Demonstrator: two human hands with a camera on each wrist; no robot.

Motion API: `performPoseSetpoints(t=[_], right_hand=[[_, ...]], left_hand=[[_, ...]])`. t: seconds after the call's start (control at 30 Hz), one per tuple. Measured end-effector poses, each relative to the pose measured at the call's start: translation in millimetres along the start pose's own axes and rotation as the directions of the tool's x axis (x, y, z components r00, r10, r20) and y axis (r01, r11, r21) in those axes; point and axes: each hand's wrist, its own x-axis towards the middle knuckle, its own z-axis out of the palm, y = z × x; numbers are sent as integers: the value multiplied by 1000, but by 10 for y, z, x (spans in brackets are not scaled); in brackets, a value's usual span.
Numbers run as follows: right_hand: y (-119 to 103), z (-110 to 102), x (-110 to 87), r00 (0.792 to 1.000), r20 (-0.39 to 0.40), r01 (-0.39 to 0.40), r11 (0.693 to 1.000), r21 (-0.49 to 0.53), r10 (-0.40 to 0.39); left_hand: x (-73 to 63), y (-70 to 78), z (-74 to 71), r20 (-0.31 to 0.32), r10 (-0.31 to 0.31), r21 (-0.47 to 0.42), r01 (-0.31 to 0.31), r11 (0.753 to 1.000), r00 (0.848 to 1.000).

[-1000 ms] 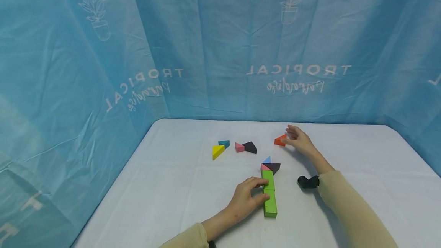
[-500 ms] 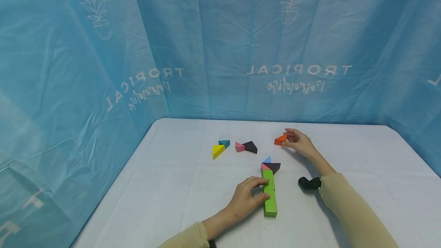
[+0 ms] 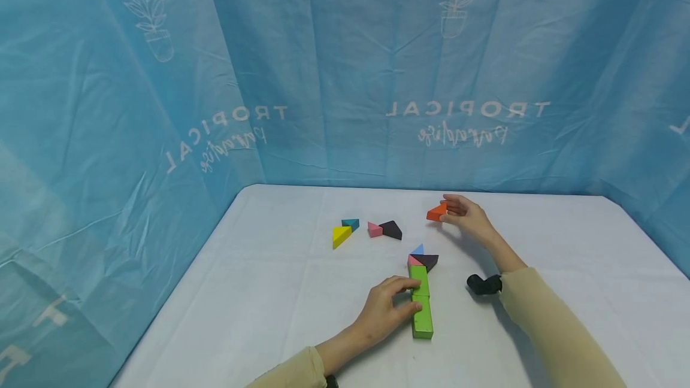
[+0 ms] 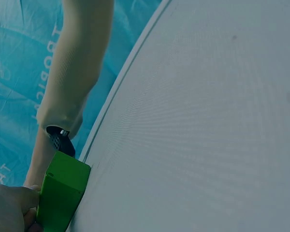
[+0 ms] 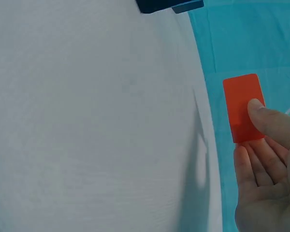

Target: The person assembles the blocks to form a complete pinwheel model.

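Observation:
In the head view, my right hand (image 3: 470, 218) pinches an orange triangular block (image 3: 434, 213) near the far edge of the white table. The right wrist view shows the thumb on the flat face of the orange block (image 5: 239, 104), its other fingers below and behind. My left hand (image 3: 380, 310) rests its fingertips on two green blocks (image 3: 423, 323) set end to end, the thumb on the nearer one and a finger on the farther one. At their far end lie a pink triangular block (image 3: 414, 260), a black block (image 3: 427, 261) and a light blue triangle (image 3: 418, 250).
Toward the back left of the table (image 3: 259, 292) lie a yellow block (image 3: 341, 236) and a teal block (image 3: 351, 223). Beside them are a small pink block (image 3: 374, 230) and a black block (image 3: 391, 230). A blue printed cloth (image 3: 345, 76) hangs behind the table.
My right hand has closed its fingers on the orange block and raised it slightly, a little to the left. My left hand and the green blocks stay in place.

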Motion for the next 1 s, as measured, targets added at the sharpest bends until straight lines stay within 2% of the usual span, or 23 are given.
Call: performPoseSetpoints(t=[0.4, 0.5, 0.63, 0.73, 0.8, 1.0], right_hand=[[-184, 144, -27, 993, 112, 40, 998, 52, -46], [-328, 194, -82, 986, 157, 47, 997, 68, -57], [-352, 263, -98, 975, 205, 66, 995, 79, -82], [-243, 311, -73, 967, 227, 100, 991, 88, -118], [-254, 339, -92, 960, 248, 106, 989, 105, -129], [-243, 399, -141, 944, 309, 75, 989, 127, -111]], left_hand=[[-6, -2, -2, -1, -1, 8, 1, 1000, 1000], [-1, 0, 1, -2, -4, 0, 4, 1000, 1000], [6, 0, 1, 3, -16, -10, 16, 1000, 1000], [8, -3, -3, 2, -9, -2, 9, 1000, 1000], [9, -2, -5, 1, -4, 7, 4, 1000, 1000], [0, 1, -2, 4, -12, 9, 12, 1000, 1000]])
